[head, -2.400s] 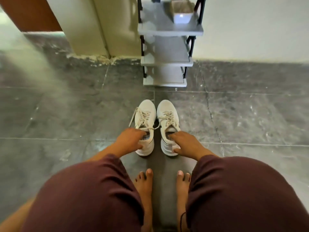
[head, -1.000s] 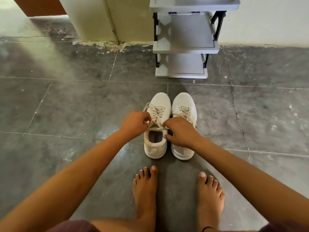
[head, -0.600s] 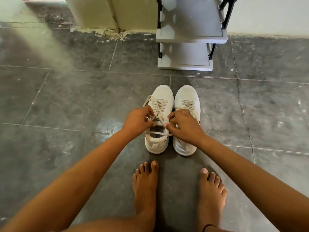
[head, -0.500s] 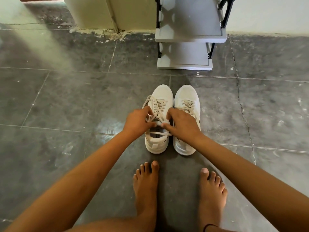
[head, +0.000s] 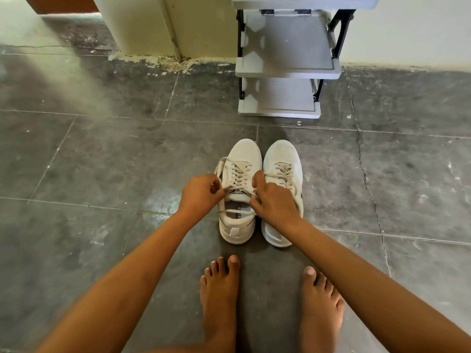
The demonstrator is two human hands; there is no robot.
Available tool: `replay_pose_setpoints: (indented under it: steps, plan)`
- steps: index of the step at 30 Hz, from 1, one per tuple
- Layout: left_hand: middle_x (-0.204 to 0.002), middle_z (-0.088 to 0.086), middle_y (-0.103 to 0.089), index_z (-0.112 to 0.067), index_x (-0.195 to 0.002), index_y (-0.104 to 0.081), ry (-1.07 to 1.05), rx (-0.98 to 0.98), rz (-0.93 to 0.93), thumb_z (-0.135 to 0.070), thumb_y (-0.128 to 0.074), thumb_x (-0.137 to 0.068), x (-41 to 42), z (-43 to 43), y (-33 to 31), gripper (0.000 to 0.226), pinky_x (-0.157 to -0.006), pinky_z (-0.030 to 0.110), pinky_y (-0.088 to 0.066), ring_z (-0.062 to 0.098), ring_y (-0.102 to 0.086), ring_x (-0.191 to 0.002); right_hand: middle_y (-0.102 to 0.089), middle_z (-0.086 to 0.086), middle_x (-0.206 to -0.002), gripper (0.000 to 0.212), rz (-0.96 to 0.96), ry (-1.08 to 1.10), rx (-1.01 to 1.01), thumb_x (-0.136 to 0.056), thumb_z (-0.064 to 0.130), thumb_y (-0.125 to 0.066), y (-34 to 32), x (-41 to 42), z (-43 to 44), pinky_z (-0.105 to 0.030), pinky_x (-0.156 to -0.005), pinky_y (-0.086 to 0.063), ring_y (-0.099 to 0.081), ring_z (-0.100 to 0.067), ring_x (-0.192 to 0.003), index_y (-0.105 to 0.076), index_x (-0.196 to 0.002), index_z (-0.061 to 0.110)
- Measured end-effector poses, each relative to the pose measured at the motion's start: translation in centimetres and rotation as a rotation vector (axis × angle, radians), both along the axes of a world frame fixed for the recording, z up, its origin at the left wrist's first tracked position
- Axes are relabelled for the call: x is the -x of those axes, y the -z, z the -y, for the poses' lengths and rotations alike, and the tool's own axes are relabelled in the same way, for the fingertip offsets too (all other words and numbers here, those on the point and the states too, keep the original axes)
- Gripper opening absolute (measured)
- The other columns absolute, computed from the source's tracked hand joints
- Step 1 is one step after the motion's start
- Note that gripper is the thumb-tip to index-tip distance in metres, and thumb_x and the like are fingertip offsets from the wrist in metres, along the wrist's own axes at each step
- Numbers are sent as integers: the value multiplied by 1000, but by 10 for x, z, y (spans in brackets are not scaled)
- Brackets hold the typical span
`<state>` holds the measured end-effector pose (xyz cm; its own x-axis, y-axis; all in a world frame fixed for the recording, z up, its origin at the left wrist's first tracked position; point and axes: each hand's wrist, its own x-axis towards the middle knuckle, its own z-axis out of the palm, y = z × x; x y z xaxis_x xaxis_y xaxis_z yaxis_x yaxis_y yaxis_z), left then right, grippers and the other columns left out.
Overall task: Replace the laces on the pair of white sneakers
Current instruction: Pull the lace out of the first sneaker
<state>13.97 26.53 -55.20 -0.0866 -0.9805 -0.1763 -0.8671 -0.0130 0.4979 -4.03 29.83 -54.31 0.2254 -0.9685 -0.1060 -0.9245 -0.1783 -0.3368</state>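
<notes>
Two white sneakers stand side by side on the grey tiled floor, toes pointing away from me. The left sneaker (head: 242, 159) carries a beige lace (head: 238, 174) crossed over its tongue. My left hand (head: 197, 197) pinches the lace at the shoe's left side near the top eyelets. My right hand (head: 272, 200) pinches the other end at the right side and partly covers the right sneaker (head: 283, 159), which is also laced. A loose stretch of lace runs across the left shoe's opening.
A grey plastic shoe rack (head: 285, 70) with black side posts stands against the white wall just beyond the sneakers. A cream pillar (head: 142, 24) rises at the back left. My bare feet (head: 221, 296) rest on the tiles right behind the shoes.
Both hands went from the sneakers' heels to the left sneaker's lace. Over the last second they have drawn slightly apart, the lace stretched between them. The view tilted slightly.
</notes>
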Motion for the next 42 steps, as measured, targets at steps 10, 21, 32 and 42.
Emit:
replay_pose_setpoints:
  steps: [10, 21, 32, 42]
  plan:
    - [-102, 3, -65, -19, -110, -44, 118, 110, 1, -23, -67, -84, 6, -13, 3, 35, -67, 41, -56, 24, -66, -71, -38, -10, -138, 51, -5, -103, 78, -93, 13, -45, 16, -8, -1, -42, -80, -50, -56, -31, -99, -35, -140, 30]
    - [-100, -4, -68, -23, -102, -54, 115, 83, -28, -25, -68, -84, 1, -8, 7, 23, -67, 33, -56, 12, -60, -64, -33, -13, -139, 49, -24, -121, 39, -84, 5, -54, 11, -13, 7, -40, -69, -52, -58, -32, -93, -42, -128, 22]
    - [-99, 1, -68, -13, -97, -54, 88, 51, -121, -19, -70, -82, 5, -9, 5, 23, -73, 42, -55, 22, -67, -76, -44, -9, -121, 25, 567, 201, -238, -78, -8, -55, 7, 0, 20, -24, -87, -41, -50, -26, -107, -54, -90, 13]
    - [-131, 1, -47, -27, -117, -57, 279, 243, 268, -32, -51, -94, 12, -20, 5, 24, -61, 35, -53, 25, -63, -86, -35, -12, -147, 67, 181, 38, -138, -90, 17, -57, 18, -8, -2, -33, -99, -38, -46, -29, -124, -22, -146, 11]
